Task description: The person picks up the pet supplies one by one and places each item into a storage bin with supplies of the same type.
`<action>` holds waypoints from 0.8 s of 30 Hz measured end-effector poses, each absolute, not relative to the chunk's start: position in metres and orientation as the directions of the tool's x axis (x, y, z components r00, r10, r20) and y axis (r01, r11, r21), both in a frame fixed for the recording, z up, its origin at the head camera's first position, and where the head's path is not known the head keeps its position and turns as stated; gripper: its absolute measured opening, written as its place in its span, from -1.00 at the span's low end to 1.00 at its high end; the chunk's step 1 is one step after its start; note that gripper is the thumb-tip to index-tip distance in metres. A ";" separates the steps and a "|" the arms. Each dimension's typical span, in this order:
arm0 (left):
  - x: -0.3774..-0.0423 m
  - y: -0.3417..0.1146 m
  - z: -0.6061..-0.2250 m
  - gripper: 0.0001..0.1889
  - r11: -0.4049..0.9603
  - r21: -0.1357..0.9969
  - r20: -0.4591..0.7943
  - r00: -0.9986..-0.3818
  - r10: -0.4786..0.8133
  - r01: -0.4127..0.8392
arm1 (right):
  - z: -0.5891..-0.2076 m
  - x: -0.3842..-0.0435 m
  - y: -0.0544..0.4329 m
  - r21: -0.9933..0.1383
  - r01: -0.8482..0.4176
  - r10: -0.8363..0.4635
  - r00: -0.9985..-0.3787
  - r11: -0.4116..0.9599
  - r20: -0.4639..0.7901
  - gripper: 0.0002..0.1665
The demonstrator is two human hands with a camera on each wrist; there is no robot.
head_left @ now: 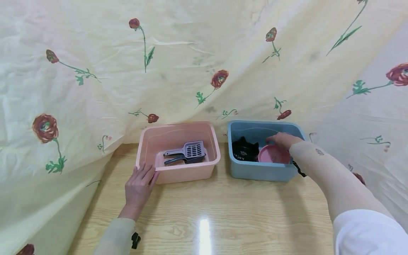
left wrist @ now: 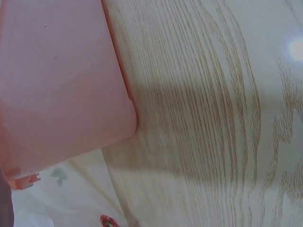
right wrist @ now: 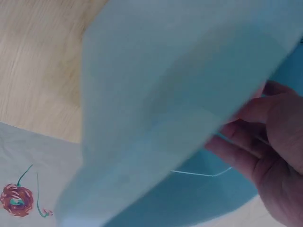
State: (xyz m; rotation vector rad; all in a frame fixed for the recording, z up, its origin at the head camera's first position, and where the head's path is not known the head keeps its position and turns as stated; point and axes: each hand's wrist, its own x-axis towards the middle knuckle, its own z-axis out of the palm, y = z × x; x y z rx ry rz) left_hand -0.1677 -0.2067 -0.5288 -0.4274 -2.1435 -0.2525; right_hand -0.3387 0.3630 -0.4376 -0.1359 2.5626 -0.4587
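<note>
My left hand [head_left: 139, 186] rests on the front left corner of a pink bin [head_left: 186, 173], fingers extended over the rim. Inside that bin lie a lilac slotted litter scoop [head_left: 193, 150] and a dark scoop [head_left: 174, 160] partly under it. My right hand [head_left: 283, 140] reaches into a blue bin [head_left: 262, 171] and pinches the rim of a round pink bowl [head_left: 272, 154]. Beside the bowl sits a black cat-eared item [head_left: 244, 148] with white markings. In the right wrist view, the blue bin's wall hides most of the bowl behind my curled fingers [right wrist: 236, 153].
Both bins stand side by side on a light wooden table [head_left: 178, 219], near its back edge. A cream cloth with red flowers [head_left: 178, 88] hangs behind and along both sides. A narrow gap separates the bins.
</note>
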 end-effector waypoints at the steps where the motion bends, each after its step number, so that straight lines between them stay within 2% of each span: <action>1: -0.168 -0.206 -0.529 -0.57 0.919 0.021 0.822 -0.530 0.209 0.394 | -0.436 -0.338 0.363 -0.335 -0.010 -0.183 -0.852 0.942 -0.490 -0.40; 4: -0.167 -0.205 -0.529 -0.58 0.915 0.029 0.827 -0.523 0.204 0.403 | -0.429 -0.338 0.361 -0.258 -0.084 -0.207 -0.841 0.962 -0.500 -0.43; 8: -0.166 -0.206 -0.526 -0.69 0.910 0.038 0.821 -0.533 0.206 0.412 | -0.415 -0.344 0.357 -0.195 -0.146 -0.230 -0.816 0.970 -0.530 -0.32; 12: -0.164 -0.209 -0.516 -0.66 0.908 0.058 0.781 -0.585 0.218 0.416 | -0.396 -0.344 0.356 -0.249 -0.096 -0.227 -0.787 0.964 -0.573 -0.28; 14: -0.163 -0.210 -0.507 -0.63 0.909 0.099 0.736 -0.644 0.206 0.404 | -0.386 -0.341 0.358 -0.272 -0.086 -0.235 -0.776 0.959 -0.585 -0.24; 17: -0.166 -0.212 -0.484 -0.61 0.920 0.200 0.580 -0.797 0.166 0.337 | -0.370 -0.332 0.362 -0.304 -0.077 -0.253 -0.760 0.950 -0.599 -0.19; 20: -0.176 -0.213 -0.450 -0.59 0.942 0.263 0.322 -0.940 0.117 0.208 | -0.356 -0.320 0.366 -0.316 -0.090 -0.268 -0.766 0.945 -0.584 -0.20; 24: -0.197 -0.216 -0.411 -0.46 0.961 0.249 0.051 -0.993 0.109 0.119 | -0.347 -0.298 0.363 -0.283 -0.197 -0.313 -0.834 0.938 -0.455 -0.26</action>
